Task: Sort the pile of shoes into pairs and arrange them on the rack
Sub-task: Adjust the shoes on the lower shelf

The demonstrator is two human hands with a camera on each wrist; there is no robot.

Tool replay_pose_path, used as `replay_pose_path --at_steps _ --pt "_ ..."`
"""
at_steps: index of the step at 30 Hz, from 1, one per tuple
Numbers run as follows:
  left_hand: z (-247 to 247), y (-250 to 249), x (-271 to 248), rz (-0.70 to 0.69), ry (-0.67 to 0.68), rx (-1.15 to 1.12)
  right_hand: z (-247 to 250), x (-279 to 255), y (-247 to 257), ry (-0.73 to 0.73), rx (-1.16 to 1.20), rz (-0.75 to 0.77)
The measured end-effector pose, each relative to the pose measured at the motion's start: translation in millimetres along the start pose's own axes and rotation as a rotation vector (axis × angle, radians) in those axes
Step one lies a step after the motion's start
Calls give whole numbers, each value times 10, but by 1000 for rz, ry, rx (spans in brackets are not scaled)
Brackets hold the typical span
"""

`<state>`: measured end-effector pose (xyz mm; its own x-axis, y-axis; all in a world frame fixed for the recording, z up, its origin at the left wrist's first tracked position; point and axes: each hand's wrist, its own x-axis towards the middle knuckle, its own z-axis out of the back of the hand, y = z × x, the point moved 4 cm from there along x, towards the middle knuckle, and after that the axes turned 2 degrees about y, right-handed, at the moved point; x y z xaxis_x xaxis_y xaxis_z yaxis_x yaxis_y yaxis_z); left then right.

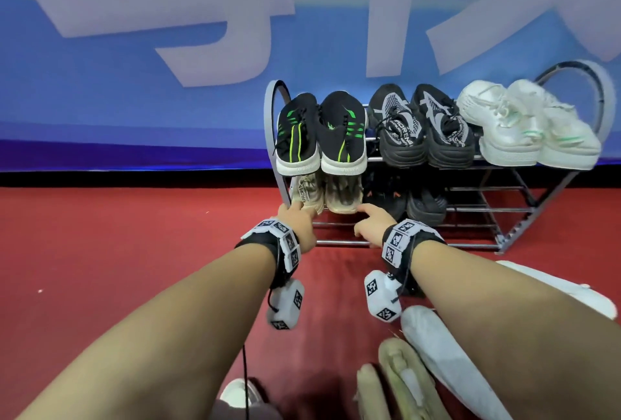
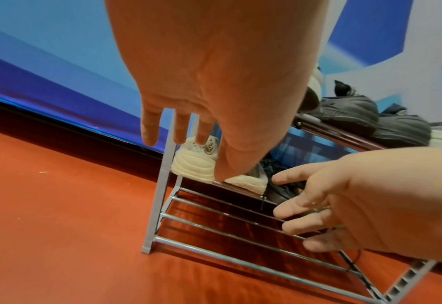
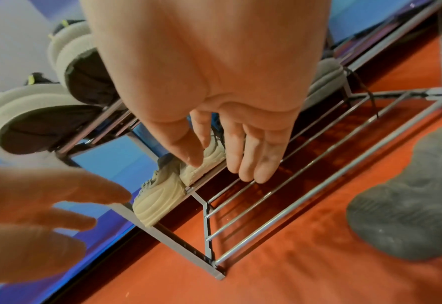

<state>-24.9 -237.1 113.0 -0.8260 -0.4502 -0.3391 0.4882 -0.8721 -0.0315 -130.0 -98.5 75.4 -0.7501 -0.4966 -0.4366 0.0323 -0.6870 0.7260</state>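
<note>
A metal shoe rack [image 1: 339, 243] stands on red floor against a blue wall. Its top tier bears a black-and-green pair [image 1: 319, 137], a black-and-grey pair [image 1: 423, 130] and a white pair [image 1: 527, 130]. On the middle tier sit a beige pair [image 1: 341, 197] at the left and a black pair [image 1: 426, 206] beside it. My left hand [image 1: 299, 218] reaches the left beige shoe [image 2: 196, 162] with straight fingers. My right hand [image 1: 371, 221] is open at the right beige shoe [image 3: 204, 162], holding nothing. I cannot tell whether either hand touches.
The rack's bottom bars [image 2: 240, 228] are bare. On the floor near me lie a beige pair [image 1: 400, 382], a white shoe [image 1: 440, 349], another white shoe [image 1: 557, 288] under my right arm, and a white toe [image 1: 238, 392]. A grey sole [image 3: 409, 205] shows beside the rack.
</note>
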Motion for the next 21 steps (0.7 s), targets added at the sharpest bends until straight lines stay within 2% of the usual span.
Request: replay_pose_path --at_steps 5,14,18,21 --pt "-56 68 162 -16 26 28 -129 195 80 79 285 -109" --pt "-88 75 389 -1 51 3 -251 410 121 174 460 -239" --pt "-71 93 462 14 34 -2 -161 436 119 167 465 -186" --pt "-25 74 498 22 44 -24 -17 456 219 81 529 -114"
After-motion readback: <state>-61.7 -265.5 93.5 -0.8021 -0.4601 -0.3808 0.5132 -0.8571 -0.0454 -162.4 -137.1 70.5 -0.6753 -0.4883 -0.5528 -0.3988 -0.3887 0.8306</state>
